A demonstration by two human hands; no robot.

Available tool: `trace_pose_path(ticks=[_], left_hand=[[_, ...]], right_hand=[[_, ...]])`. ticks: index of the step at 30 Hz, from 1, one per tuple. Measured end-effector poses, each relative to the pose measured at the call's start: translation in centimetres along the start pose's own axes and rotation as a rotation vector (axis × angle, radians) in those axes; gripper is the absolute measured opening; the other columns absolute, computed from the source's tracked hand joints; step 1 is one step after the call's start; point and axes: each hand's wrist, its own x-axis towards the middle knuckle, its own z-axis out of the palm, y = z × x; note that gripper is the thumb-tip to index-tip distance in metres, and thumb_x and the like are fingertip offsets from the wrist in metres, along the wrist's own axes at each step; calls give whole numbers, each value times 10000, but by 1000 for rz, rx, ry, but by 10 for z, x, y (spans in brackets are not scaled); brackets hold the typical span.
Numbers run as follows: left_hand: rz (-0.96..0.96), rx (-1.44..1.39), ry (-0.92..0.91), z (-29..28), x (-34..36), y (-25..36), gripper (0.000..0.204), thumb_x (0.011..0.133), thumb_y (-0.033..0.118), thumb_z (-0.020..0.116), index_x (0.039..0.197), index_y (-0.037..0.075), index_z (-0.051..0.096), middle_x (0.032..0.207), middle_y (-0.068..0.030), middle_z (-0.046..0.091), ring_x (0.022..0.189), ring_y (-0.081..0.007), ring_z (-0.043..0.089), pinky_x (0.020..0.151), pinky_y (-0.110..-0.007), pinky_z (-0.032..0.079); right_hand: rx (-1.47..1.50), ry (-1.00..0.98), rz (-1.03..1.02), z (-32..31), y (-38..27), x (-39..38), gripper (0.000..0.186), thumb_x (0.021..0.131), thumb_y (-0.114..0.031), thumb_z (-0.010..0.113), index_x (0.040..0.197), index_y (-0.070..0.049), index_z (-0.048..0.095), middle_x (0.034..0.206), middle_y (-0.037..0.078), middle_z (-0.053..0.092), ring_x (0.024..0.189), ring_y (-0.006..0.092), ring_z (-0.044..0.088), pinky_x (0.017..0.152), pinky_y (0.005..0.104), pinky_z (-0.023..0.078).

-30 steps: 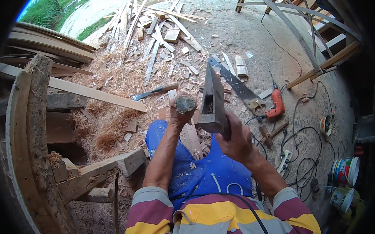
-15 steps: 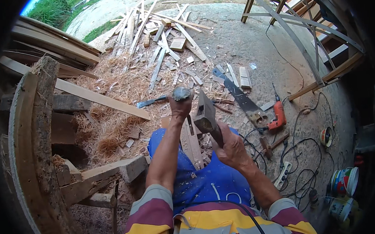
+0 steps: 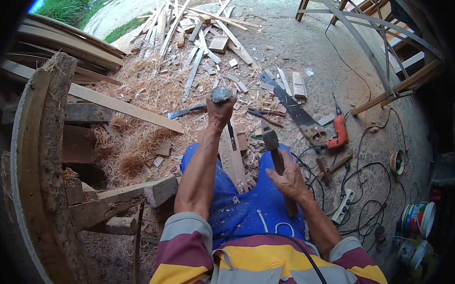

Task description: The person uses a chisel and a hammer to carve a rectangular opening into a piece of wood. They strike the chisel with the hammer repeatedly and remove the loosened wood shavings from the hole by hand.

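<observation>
Left hand (image 3: 220, 113) was wrapped tight around a chisel (image 3: 221, 95) stood on the wood strip (image 3: 233, 157) between the knees, right hand (image 3: 288, 178) fisted on the hammer (image 3: 275, 157) handle, so I'd say keep the chisel plumb and strike squarely on its head.

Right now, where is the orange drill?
In the head view, the orange drill lies on the ground to the person's right, beside the handsaw and past the right hand gripping a hammer.
</observation>
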Motion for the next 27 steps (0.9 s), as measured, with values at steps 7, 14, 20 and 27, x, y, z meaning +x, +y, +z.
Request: trace_pose_path(ticks=[7, 14, 20, 27], left_hand=[[-88, -76, -82, 0, 20, 3, 259, 815, 195, 741, 712, 105, 522, 594, -17, 527, 477, -157, 517, 528, -430, 487], [-363, -506, 84, -19, 63, 7, 181, 794, 35, 720, 686, 85, 583, 518, -15, 493, 413, -144, 473, 416, -328, 425], [10, 14, -243, -29, 5, 73, 403, 843, 106, 771, 1166, 5, 552, 1013, -88, 645, 908, -158, 639, 802, -289, 540], [124, -166, 84, -7, -1, 45, 435, 804, 158, 857, 1047, 17, 526, 930, -44, 629, 832, -124, 619, 706, -275, 532]], right_hand=[[56, -4, 66, -3, 20, -22, 542, 853, -176, 716, 1325, -49, 483, 939, 234, 672, 856, 391, 687, 753, 447, 533], [54, -48, 103, -10, 29, -23, 592, 840, -205, 729, 1351, -49, 473, 886, 183, 659, 802, 338, 686, 750, 435, 544], [124, -60, 236, -10, 47, -10, 608, 833, -213, 740, 1352, -27, 483, 840, 123, 650, 766, 253, 669, 727, 388, 542], [218, -130, 269, 3, 46, 0, 625, 832, -227, 749, 1359, -15, 487, 816, 96, 632, 739, 200, 635, 705, 362, 528]])
